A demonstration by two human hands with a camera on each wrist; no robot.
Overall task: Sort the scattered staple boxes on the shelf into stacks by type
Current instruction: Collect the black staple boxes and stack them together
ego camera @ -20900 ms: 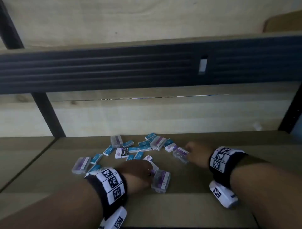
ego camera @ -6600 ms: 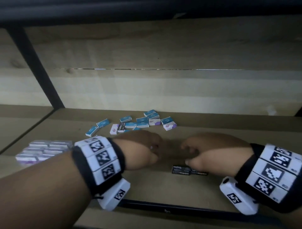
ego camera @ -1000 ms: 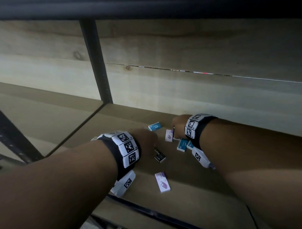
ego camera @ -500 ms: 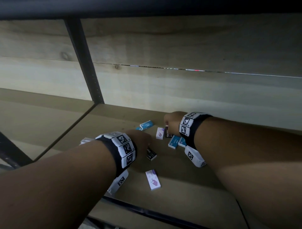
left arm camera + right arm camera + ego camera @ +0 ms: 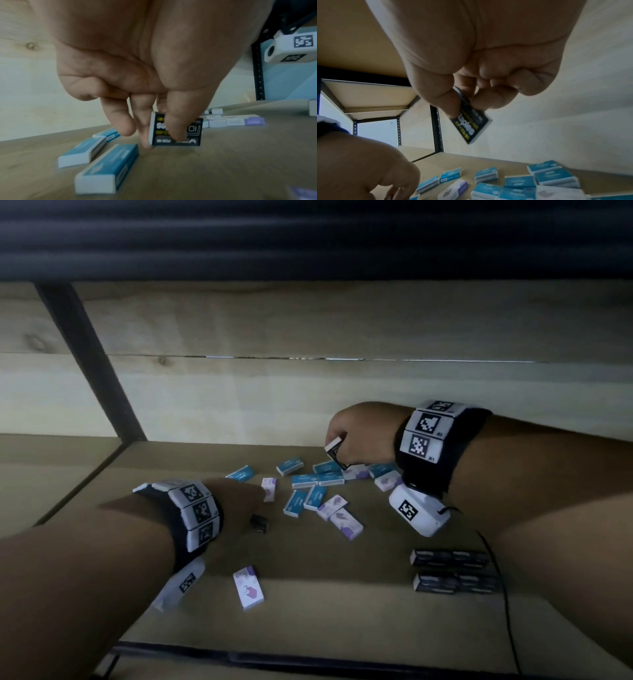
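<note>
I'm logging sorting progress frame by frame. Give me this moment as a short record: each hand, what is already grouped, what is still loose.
left hand: pinches a black box standing on edge on the shelf
right hand: holds a second black box lifted above the pile
grouped: black boxes in rows at front right
loose: blue boxes and purple-and-white boxes scattered mid-shelf

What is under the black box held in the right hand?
Under the black box that the right hand pinches is air, then blue boxes scattered on the shelf. The hand itself hides some boxes below it.
</note>
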